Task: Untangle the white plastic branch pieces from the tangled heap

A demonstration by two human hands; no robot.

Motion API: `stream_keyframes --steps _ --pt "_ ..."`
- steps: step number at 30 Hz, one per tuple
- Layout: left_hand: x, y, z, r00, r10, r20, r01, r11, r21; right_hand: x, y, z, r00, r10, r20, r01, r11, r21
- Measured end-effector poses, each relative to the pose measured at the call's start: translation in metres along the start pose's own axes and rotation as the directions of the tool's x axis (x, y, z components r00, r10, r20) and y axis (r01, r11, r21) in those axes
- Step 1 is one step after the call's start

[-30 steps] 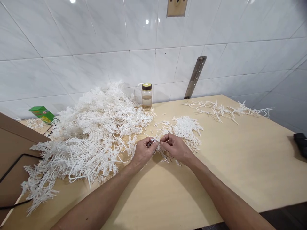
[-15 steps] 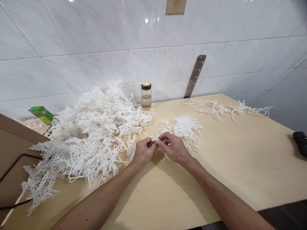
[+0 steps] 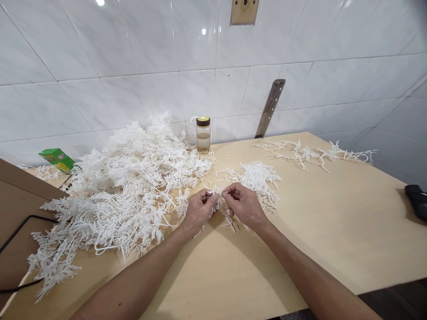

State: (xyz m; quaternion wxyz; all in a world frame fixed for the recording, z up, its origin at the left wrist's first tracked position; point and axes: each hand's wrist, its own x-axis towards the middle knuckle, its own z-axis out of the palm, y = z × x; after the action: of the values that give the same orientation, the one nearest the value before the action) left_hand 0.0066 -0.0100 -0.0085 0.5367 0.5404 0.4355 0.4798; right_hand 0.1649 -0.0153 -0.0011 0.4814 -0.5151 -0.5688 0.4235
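Note:
My left hand [image 3: 200,209] is closed in a pinch on a white branching strand [image 3: 216,190] that looks like plastic. Close beside it, my right hand [image 3: 244,206] pinches at a thin white end of the strand; the fingers hide most of it, and a narrow gap lies between the two hands' fingertips. A large tangled heap of white branching strands [image 3: 133,173] lies to the left of my hands. Behind and right of my right hand is a smaller pile of short white pieces [image 3: 260,178]. Loose bits lie on the table under my fingers.
Bare white stems [image 3: 300,153] lie at the back right of the table [image 3: 333,213]. A lidded bottle [image 3: 203,135] stands near the wall, with a metal strip [image 3: 271,108] leaning there. A green box [image 3: 57,160] is at the left, a black object [image 3: 416,202] at the right edge.
My fingertips have moved slightly apart, the right hand a little to the right. More of the white strand now shows between them. The view has tilted up slightly.

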Motion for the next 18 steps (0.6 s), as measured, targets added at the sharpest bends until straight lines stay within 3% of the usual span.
stream_keyframes --steps 5,7,10,13,18 --pt "-0.002 0.002 0.001 1.0 0.001 -0.025 -0.001 1.0 -0.028 -0.004 -0.001 0.0 0.996 -0.09 0.003 0.09 0.989 -0.117" --pt "-0.002 0.004 0.001 0.998 -0.005 -0.066 0.005 1.0 0.013 -0.003 -0.002 -0.003 0.996 -0.071 0.047 0.076 0.991 -0.107" --pt "-0.002 0.004 0.001 0.991 0.023 -0.133 -0.011 0.996 0.088 0.001 -0.003 -0.008 0.99 0.07 0.121 -0.076 0.996 0.045" --pt "-0.002 0.001 0.001 0.983 0.115 -0.14 -0.093 0.984 0.151 0.006 -0.003 -0.012 0.968 0.223 0.114 -0.244 0.943 0.226" --pt "-0.003 0.001 0.002 0.955 0.28 -0.097 -0.234 0.914 0.331 0.009 0.001 -0.015 0.928 0.291 0.233 -0.345 0.908 0.24"
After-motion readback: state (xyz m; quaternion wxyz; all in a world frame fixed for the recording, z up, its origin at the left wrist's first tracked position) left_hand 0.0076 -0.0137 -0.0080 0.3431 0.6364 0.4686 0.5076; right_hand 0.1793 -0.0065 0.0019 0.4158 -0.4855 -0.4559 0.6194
